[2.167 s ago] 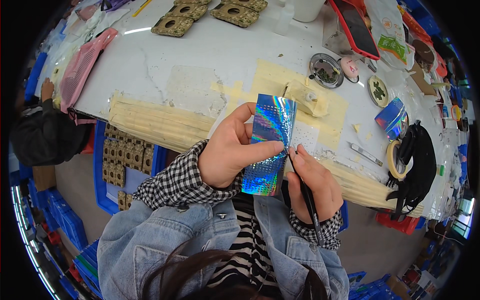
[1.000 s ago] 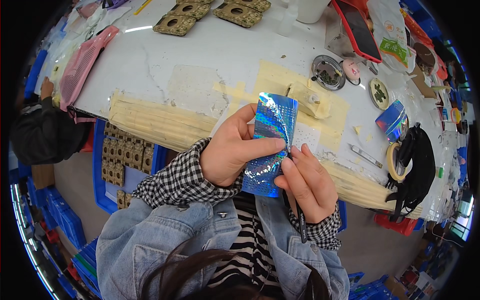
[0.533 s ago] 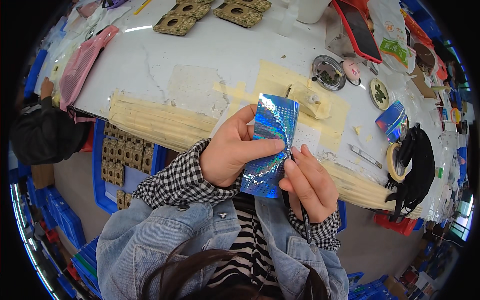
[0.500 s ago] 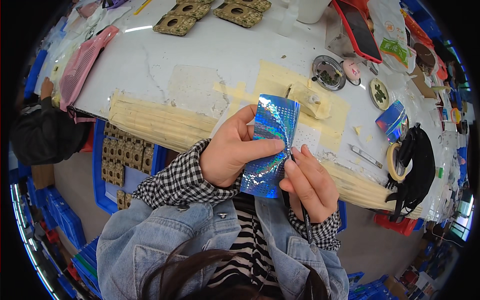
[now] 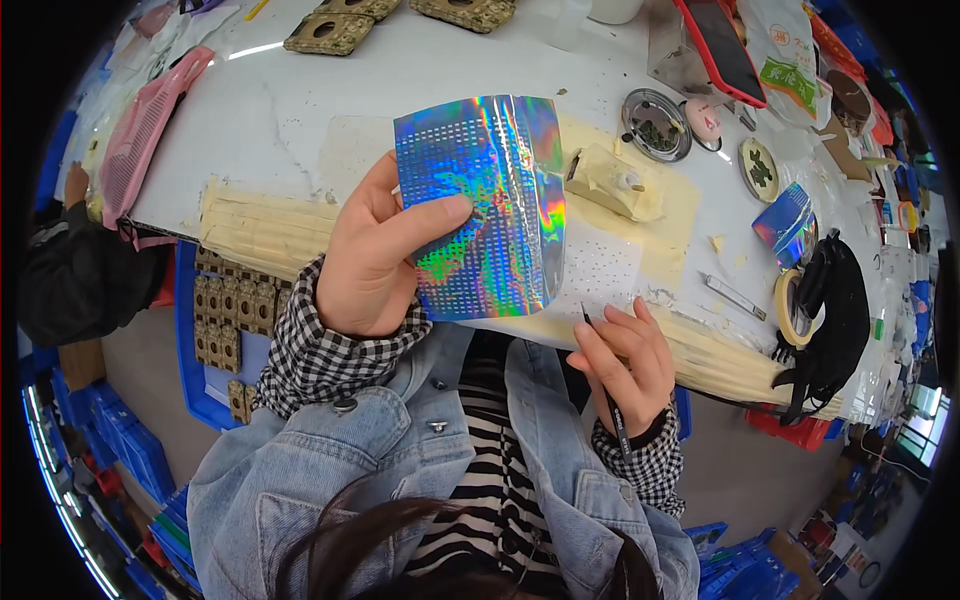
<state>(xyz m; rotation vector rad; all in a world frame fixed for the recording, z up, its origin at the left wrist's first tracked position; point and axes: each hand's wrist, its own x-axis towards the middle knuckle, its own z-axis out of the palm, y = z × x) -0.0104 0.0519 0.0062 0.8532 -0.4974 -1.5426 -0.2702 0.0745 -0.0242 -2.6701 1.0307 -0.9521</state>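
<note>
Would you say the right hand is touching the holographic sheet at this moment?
Apart. The head view shows the right hand, holding a thin black tool, below the holographic sheet, with table showing between them.

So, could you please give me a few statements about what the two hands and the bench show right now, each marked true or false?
1. The left hand holds up a holographic sheet patterned with rows of dots. True.
2. The right hand grips a pair of scissors. False: it holds a thin dark pen-like tool.
3. The right hand is touching the holographic sheet. False: it sits apart from it, lower and to the right.
4. A roll of tape lies on the table to the right. True.
5. A pink mesh basket lies on the table's left end. True.
</note>
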